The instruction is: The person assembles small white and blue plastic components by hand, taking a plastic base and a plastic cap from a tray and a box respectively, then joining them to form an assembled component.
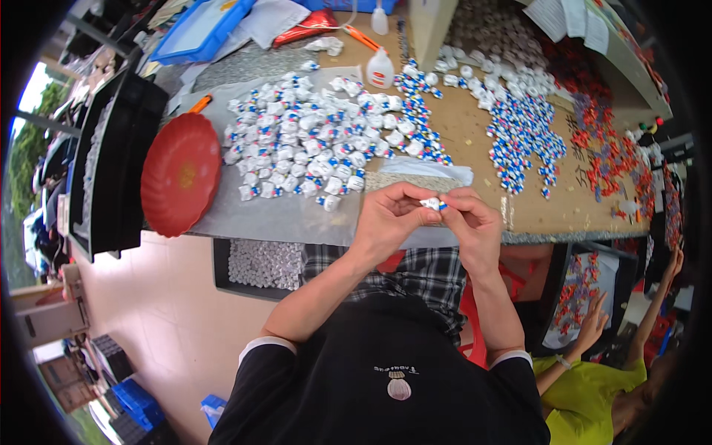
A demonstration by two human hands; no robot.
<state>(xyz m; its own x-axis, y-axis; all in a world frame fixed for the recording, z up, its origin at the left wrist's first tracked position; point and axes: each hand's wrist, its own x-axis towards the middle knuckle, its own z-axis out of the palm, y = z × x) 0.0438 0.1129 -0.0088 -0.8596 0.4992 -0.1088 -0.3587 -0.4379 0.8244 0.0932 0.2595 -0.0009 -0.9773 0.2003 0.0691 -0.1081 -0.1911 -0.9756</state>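
Observation:
Close to the table's front edge, both my hands meet around a small white and blue plastic piece (pixel 432 203). My left hand (pixel 389 220) pinches its white end between thumb and fingers. At the blue end, the thumb and fingertips of my right hand (pixel 473 225) are closed on it. Fingertips cover part of the piece. Beyond my left hand spreads a heap of white pieces with blue and pink spots (pixel 289 137), lying on a pale sheet. Small blue and white parts (pixel 424 126) lie in a strip beside that heap, with another pile of blue parts (pixel 525 130) farther right.
A red scalloped plate (pixel 180 174) and a black crate (pixel 122 152) stand at left. Behind the heap are a white squeeze bottle (pixel 380 72) and a blue tray (pixel 200 33). Red parts (pixel 604 148) cover the right side. A co-worker in yellow-green (pixel 593 389) sits at lower right.

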